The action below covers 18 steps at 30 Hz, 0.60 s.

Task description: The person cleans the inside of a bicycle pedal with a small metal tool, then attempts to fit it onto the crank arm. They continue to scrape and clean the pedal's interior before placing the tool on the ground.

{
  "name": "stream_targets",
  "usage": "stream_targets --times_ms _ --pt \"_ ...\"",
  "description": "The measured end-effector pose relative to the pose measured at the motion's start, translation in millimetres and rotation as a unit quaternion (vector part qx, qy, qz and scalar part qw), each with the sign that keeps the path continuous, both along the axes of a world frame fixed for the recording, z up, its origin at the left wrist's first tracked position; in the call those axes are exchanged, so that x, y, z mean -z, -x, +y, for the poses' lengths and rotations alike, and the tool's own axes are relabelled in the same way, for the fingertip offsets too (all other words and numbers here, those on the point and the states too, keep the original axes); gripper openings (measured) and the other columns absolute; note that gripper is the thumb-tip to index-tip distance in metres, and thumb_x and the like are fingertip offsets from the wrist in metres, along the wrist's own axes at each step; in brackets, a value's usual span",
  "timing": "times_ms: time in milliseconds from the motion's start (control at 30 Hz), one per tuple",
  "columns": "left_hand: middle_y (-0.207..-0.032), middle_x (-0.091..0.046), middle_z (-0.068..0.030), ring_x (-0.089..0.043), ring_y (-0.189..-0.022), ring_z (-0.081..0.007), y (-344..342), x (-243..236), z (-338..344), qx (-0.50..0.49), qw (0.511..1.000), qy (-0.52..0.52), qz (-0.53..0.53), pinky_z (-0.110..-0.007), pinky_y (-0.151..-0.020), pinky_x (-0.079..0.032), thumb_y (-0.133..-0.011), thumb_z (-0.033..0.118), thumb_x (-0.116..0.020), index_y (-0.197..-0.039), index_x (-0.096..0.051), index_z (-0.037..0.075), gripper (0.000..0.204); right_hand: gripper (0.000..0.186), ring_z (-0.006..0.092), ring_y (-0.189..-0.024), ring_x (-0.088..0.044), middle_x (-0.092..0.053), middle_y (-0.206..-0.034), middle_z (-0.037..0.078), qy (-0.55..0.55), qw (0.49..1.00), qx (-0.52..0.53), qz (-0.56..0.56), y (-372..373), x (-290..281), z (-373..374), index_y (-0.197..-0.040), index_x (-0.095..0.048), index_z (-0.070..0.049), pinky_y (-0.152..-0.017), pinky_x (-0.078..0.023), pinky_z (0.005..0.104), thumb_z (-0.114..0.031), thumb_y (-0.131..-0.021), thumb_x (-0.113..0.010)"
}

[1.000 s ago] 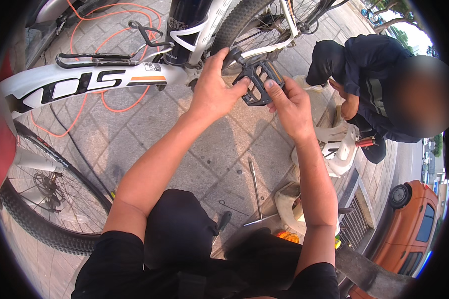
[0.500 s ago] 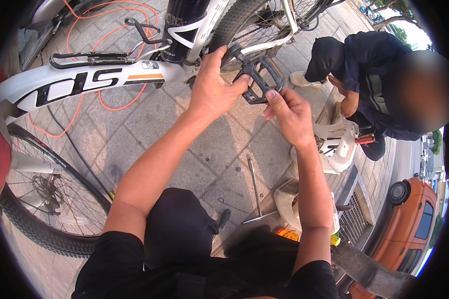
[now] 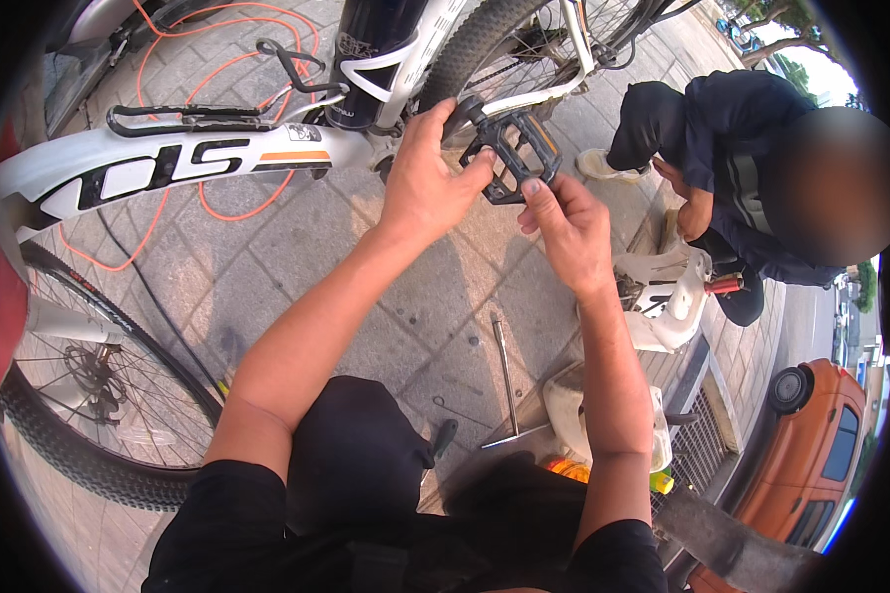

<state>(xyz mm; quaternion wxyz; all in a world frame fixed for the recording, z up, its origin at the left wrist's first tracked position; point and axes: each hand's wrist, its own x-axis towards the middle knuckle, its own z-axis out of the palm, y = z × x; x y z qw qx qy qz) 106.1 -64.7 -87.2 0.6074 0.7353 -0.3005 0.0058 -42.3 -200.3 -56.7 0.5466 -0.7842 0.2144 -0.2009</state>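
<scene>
Steadying things, it seems, beside the frame [image 3: 178, 163], the left hand [image 3: 427, 188] clasps crank [image 3: 463, 117] and pedal [image 3: 512, 156]; the pedal sits at the crank's end, its near corner pinched by the right hand [image 3: 571, 234], perhaps so it cannot turn.

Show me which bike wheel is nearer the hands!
The top wheel, close by the black pedal being held. The other wheel, at the lower left, is much farther away.

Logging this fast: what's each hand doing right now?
Left hand: partly closed, holding the black pedal.
Right hand: partly closed, holding the same pedal.
</scene>
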Motion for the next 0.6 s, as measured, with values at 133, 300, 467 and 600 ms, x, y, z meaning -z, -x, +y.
stream_targets --times_ms 133,300,467,600 --pt "-0.136 -0.059 -0.0223 -0.058 -0.129 -0.0366 -1.1 2.4 -1.4 -0.005 1.000 0.003 -0.008 -0.042 -0.111 -0.046 -0.086 0.028 -0.080 -0.145 -0.050 -0.003 0.073 0.040 0.0068 -0.072 -0.064 -0.069 -0.076 0.002 0.005 1.000 0.002 0.003 -2.0 -3.2 1.8 -0.105 -0.070 0.003 -0.066 -0.053 0.0241 -0.036 -0.101 -0.073" --pt "-0.134 -0.060 -0.0226 -0.060 -0.127 -0.0372 -0.4 0.7 -1.3 -0.005 1.000 0.009 -0.012 -0.043 -0.110 -0.046 -0.086 0.025 -0.079 -0.143 -0.051 -0.004 0.070 0.040 0.0068 -0.072 -0.064 -0.069 -0.078 0.002 0.010 1.000 0.004 0.006 -5.4 -2.8 2.6 -0.106 -0.070 0.003 -0.066 -0.053 0.0242 -0.036 -0.101 -0.074" --pt "-0.131 -0.062 -0.0222 -0.062 -0.123 -0.0370 -0.4 1.0 -2.0 -0.012 1.000 0.014 -0.015 -0.042 -0.107 -0.048 -0.087 0.024 -0.078 -0.141 -0.053 -0.003 0.066 0.040 0.0073 -0.072 -0.064 -0.069 -0.078 0.002 0.032 0.999 0.000 0.008 -5.3 -2.9 2.0 -0.107 -0.070 0.003 -0.067 -0.053 0.0247 -0.037 -0.101 -0.073" --pt "-0.128 -0.063 -0.0217 -0.064 -0.120 -0.0367 -2.5 3.6 -1.9 -0.015 1.000 0.020 -0.005 -0.042 -0.104 -0.049 -0.087 0.024 -0.078 -0.139 -0.056 -0.002 0.062 0.040 0.0078 -0.070 -0.064 -0.070 -0.078 0.003 0.038 0.999 0.000 0.025 -7.4 -8.2 4.9 -0.106 -0.070 0.003 -0.065 -0.052 0.0253 -0.037 -0.101 -0.073"
